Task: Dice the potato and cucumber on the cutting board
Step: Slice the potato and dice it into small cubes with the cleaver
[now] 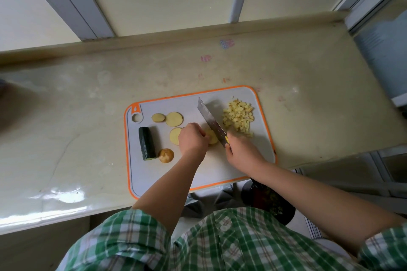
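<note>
A grey cutting board (259, 138) with an orange rim lies on the counter. My left hand (192, 138) presses down on a potato slice (211, 137) at the board's middle. My right hand (241, 152) grips the handle of a cleaver (210, 121), whose blade rests against that slice on its right side. A pile of diced potato (238, 116) sits at the board's far right. Three more potato slices (174, 119) lie left of my left hand, and a potato end (166, 155) lies nearer me. A dark green cucumber piece (146, 146) lies at the board's left.
The beige counter (88, 103) runs left and right of the board, with a raised back edge (154, 37) below a window. The counter's front edge is close to my body. A dark bin (268, 200) stands on the floor below the board's near right corner.
</note>
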Motion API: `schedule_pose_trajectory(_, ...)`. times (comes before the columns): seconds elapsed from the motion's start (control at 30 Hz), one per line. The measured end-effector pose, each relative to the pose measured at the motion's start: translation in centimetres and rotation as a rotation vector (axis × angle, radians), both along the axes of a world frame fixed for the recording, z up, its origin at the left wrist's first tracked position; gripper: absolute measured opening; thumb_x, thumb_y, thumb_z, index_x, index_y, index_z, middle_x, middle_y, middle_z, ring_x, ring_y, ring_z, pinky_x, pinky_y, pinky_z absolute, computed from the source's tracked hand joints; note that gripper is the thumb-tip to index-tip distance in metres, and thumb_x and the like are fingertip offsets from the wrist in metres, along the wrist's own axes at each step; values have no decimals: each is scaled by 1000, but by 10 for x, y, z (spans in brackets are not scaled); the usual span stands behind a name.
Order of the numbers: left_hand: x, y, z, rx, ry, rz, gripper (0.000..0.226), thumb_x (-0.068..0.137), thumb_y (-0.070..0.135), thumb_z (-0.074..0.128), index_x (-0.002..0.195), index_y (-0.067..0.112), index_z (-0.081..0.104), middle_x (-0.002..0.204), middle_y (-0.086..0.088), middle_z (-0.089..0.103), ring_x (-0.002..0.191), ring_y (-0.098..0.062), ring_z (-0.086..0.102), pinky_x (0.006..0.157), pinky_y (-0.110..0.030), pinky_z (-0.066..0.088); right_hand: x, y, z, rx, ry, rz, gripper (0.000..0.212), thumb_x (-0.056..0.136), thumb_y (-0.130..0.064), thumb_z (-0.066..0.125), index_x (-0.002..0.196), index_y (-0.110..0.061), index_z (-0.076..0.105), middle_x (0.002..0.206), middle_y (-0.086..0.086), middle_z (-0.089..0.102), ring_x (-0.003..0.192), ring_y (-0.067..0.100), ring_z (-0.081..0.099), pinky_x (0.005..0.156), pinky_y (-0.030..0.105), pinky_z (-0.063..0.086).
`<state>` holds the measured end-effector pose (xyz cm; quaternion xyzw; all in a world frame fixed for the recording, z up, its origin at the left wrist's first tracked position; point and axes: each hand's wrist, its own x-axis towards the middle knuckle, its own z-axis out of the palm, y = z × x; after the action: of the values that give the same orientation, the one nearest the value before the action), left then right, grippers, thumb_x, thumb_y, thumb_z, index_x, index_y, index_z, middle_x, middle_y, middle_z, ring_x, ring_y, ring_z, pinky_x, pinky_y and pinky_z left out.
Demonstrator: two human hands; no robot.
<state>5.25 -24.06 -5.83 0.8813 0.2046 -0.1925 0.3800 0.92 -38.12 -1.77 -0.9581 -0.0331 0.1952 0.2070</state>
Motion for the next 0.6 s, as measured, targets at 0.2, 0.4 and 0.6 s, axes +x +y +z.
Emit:
schedule_pose_trajectory(0.2,1,2,-1,-26,28,13,11,75,13,72,75,16,61,73,-6,68,72,-28,68,68,-38,58,-2,-1,-7,8,-20,-44,17,96,-18,43,109,-8,48,86,18,62,79,38,60,60,38,42)
schedule_pose_trajectory(0.4,0,2,-3,-8,10,0,8,74,16,70,77,15,62,71,-5,67,71,-25,67,67,-39,58,4,-3,8,50,-80,-44,11,93,-18,46,96,-8,50,75,18,60,71,39,58,55,37,37)
schedule_pose_trajectory(0.6,2,2,-4,-5,12,1,8,75,15,71,76,16,63,71,-4,68,71,-24,67,68,-38,59,2,-1,16,23,-67,11,7,93,-16,47,93,-10,48,81,20,62,77,39,58,56,32,29)
